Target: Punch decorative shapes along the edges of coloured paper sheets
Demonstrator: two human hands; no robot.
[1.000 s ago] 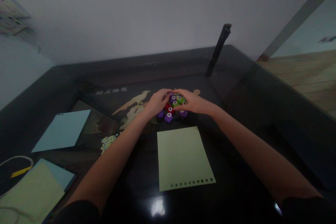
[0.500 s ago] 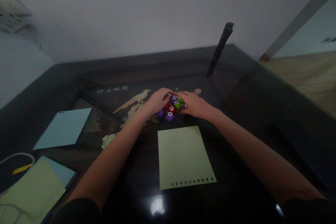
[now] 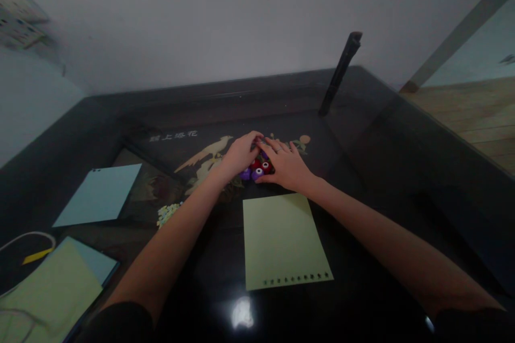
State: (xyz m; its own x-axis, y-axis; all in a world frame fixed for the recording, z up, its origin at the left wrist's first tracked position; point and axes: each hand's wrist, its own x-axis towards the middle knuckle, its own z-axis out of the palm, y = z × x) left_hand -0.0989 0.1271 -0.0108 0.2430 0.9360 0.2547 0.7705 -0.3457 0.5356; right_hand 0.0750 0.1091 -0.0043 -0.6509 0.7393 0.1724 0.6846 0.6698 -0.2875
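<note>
While the left hand (image 3: 240, 156) curls against the far-left side of the cluster, the right hand (image 3: 290, 169) has moved inward and over it, fingers spread; the green pieces are now largely hidden. The cluster is thus more closely enclosed between the two hands. Right grip: open, cupped over the pieces; left grip: closure cannot be determined. Visible between the hands are a purple piece (image 3: 258, 173) and a red piece (image 3: 265, 166), each with an eye-like disc, resting directly on the worktop (image 3: 215, 262), beyond the pale sheet (image 3: 285, 241). No container is discernible around them.
</note>
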